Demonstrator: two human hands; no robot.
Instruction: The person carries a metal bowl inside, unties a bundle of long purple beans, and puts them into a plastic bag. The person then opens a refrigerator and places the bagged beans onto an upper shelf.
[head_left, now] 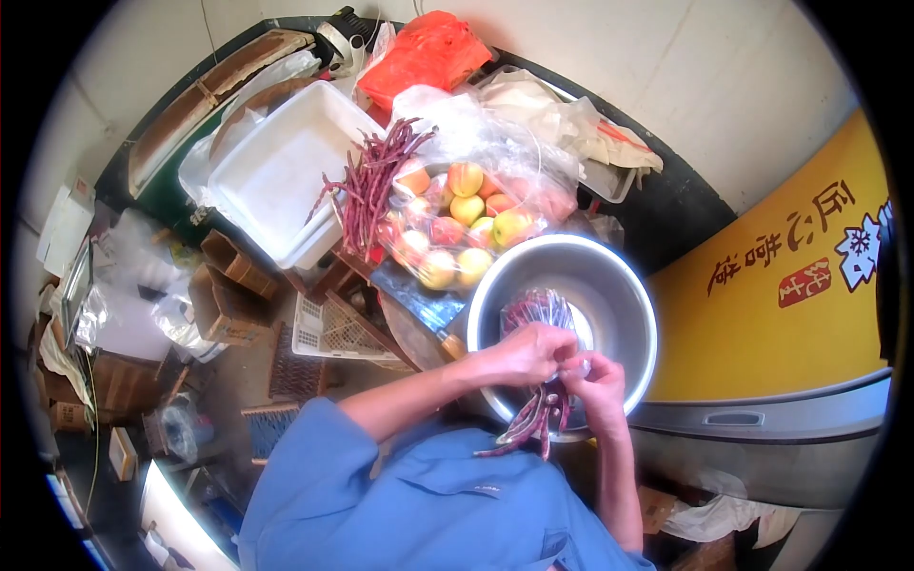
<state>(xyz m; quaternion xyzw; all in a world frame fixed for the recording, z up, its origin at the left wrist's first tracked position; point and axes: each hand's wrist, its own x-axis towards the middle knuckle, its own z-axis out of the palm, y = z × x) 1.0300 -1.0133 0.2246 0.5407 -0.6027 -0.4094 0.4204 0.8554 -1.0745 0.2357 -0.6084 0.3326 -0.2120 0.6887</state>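
Over a round metal pot, my left hand and my right hand meet, fingers closed in a pinch. Between them is a clear plastic bag with purple-streaked contents, lying inside the pot. Both hands appear to grip the gathered plastic; the exact hold is partly hidden by the fingers. Purple-streaked bean pods stick out below my hands and hang over the pot's near rim, towards my blue shirt.
Left of the pot lie a bag of peaches or apples, a bunch of dark red long beans and a white tub. A wooden-handled tool lies close by. A yellow-fronted freezer stands at right; cardboard boxes at left.
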